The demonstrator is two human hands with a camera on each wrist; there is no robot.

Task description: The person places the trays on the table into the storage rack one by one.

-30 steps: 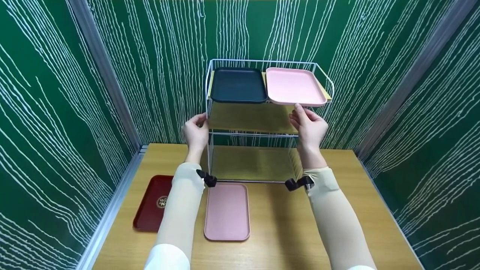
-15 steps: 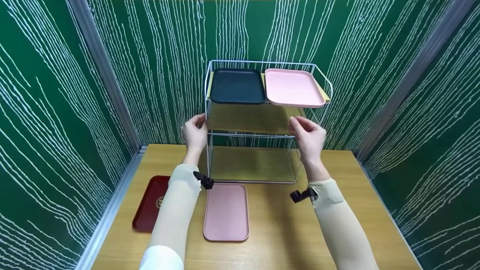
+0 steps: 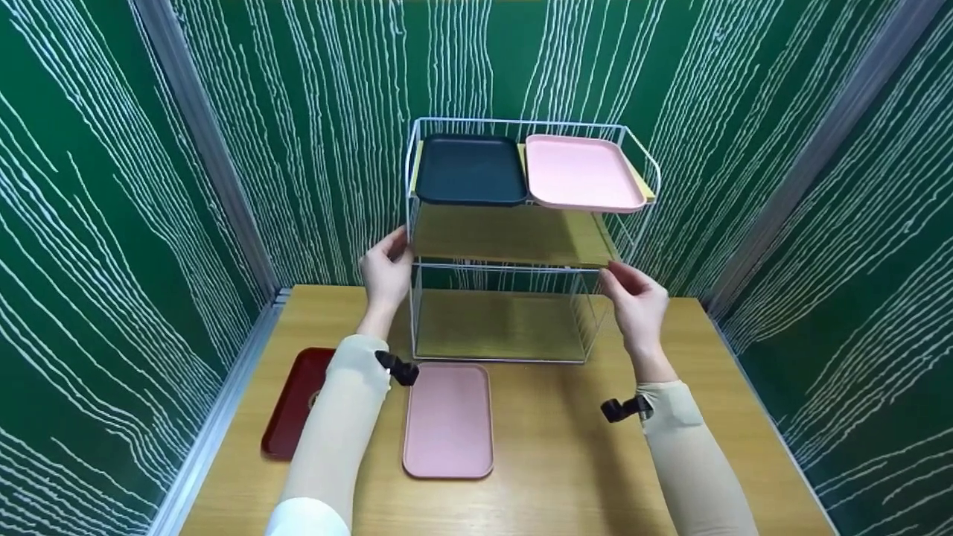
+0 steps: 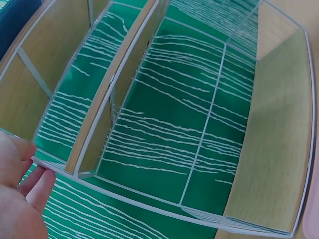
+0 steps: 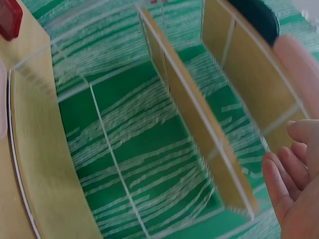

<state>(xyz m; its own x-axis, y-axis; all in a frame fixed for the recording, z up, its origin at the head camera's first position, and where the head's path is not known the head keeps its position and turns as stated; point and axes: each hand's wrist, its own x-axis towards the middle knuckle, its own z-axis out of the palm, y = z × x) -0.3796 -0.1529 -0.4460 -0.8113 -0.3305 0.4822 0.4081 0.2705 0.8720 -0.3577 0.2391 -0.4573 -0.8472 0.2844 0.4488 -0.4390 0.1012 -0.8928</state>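
Note:
A white wire rack with wooden shelves (image 3: 506, 234) stands at the back of the table. My left hand (image 3: 386, 272) pinches its left front post; in the left wrist view thumb and fingertips meet around the thin white wire (image 4: 129, 200). By the middle shelf's right front corner is my right hand (image 3: 639, 301), fingers loosely bent. The right wrist view is blurred, with nothing seen between that hand's thumb and fingers (image 5: 279, 184). On the top shelf lie a dark navy tray (image 3: 471, 170) at left and a light pink tray (image 3: 583, 173) at right, its front edge overhanging slightly.
On the wooden table (image 3: 543, 447), a dusty pink tray (image 3: 448, 420) lies in front of the rack. Left of it is a dark red tray (image 3: 294, 406), partly hidden by the left forearm. Green walls (image 3: 298, 149) with white streaks enclose the table on three sides.
My right hand has let go of the light pink tray's front edge and moved down and right to the middle shelf's corner. The left hand has stayed at the post.

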